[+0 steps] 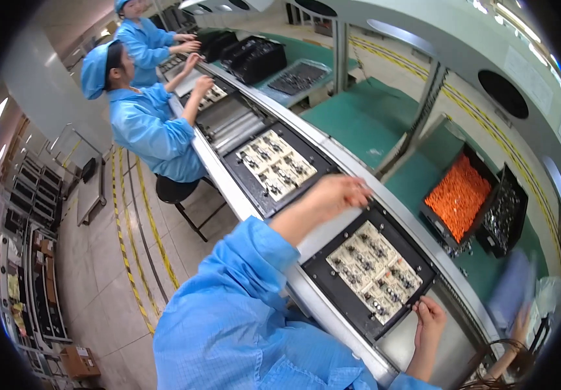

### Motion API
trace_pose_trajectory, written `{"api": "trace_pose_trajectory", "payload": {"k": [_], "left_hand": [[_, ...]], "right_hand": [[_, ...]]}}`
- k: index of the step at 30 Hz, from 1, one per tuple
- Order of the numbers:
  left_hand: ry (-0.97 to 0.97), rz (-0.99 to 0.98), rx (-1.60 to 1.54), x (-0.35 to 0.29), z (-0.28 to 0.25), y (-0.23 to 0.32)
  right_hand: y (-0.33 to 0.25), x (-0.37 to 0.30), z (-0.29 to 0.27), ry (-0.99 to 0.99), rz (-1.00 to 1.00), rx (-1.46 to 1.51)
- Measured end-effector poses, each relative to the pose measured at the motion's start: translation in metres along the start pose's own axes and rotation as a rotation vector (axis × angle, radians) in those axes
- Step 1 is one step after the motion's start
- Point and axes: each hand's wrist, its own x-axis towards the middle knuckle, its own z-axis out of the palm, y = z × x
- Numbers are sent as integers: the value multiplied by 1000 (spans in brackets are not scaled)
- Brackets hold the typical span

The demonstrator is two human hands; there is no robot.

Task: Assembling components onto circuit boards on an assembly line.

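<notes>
My left hand (336, 197) is over the near end of the gap between two black trays on the line, its fingers curled inward and slightly blurred. Whether it holds anything small does not show. Below it lies the nearer black tray (323, 273), carrying a block of cream-coloured parts (374, 270) fitted with small black and metal pieces and a few orange ones. At that tray's right corner is my right hand (428, 318), thumb and fingers drawn together by the rim. What sits between those fingertips is too small to make out.
Another loaded black tray (257, 195) lies farther up the conveyor (222, 140). On the green bench (358, 114) stand a bin of orange parts (459, 198) and a bin of dark metal parts (507, 211). Two blue-clad co-workers (150, 130) work at far left; another person's hand (522, 325) is at lower right.
</notes>
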Motion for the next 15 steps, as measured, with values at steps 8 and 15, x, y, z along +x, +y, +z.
{"api": "trace_pose_trajectory", "payload": {"k": [8,15], "left_hand": [[104,155,305,45,-165,133],[356,110,-369,48,-317,239]], "right_hand": [[-59,-35,46,-50,-482,-1102],[-47,-37,38,-130,-473,-1137]]}}
